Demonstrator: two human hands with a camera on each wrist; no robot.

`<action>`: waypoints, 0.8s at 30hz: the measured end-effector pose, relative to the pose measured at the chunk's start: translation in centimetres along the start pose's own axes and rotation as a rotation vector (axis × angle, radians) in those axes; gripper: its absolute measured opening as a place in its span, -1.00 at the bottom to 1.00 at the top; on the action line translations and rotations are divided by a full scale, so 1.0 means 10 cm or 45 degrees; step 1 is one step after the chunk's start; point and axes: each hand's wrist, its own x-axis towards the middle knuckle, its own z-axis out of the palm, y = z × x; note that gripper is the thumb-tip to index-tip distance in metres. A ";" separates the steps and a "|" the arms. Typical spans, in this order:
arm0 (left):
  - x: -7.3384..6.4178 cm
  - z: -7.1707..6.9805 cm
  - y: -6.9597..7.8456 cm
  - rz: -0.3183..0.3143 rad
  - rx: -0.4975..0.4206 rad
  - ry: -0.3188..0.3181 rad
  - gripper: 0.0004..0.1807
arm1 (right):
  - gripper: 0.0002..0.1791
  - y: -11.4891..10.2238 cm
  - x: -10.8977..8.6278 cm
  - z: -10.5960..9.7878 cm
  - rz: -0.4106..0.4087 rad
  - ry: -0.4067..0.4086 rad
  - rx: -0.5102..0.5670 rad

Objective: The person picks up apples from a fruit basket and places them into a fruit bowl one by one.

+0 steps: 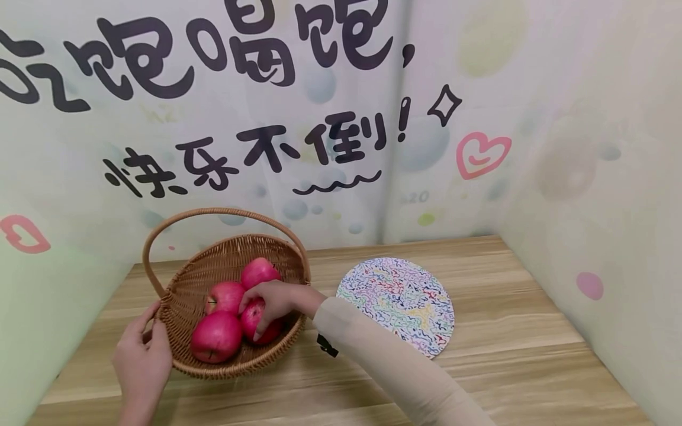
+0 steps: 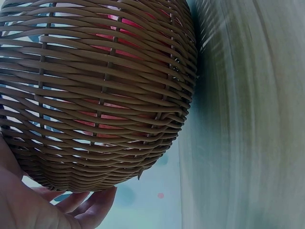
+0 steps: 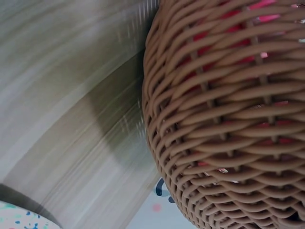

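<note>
And here's the right hand (image 1: 273,297), dipped into the wicker basket (image 1: 186,290), thumb and fingers bent round the front-right red apple (image 1: 274,331), a snug hold from above, likely because its neighbours crowd its sides. Those three other apples (image 1: 215,336) lean together in the bowl, held in by the woven wall. Over on the left end, the left hand (image 1: 142,355) grips the basket's side, presumably to keep it from sliding or tipping. The basket sits near the back-left corner of the wooden tabletop (image 1: 506,331), its long axis seeming to slant from near-left to far-right, with the handle (image 1: 224,210) arching left to right above. The held apple is roundish, no clear long axis, its dimple facing up. To the right, a round squiggle-patterned mat (image 1: 394,290) lies flat towards the back edge.
</note>
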 end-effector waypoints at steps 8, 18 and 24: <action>0.00 0.00 -0.02 -0.032 -0.021 -0.015 -0.53 | -0.44 -0.04 -0.03 -0.02 0.024 0.025 -0.099; 0.01 0.00 -0.02 -0.042 -0.010 -0.016 -0.52 | -0.33 -0.07 -0.06 -0.07 -0.001 0.090 -0.147; 0.01 -0.01 -0.03 -0.042 -0.003 -0.015 -0.53 | -0.28 -0.09 -0.11 -0.12 -0.028 0.135 -0.144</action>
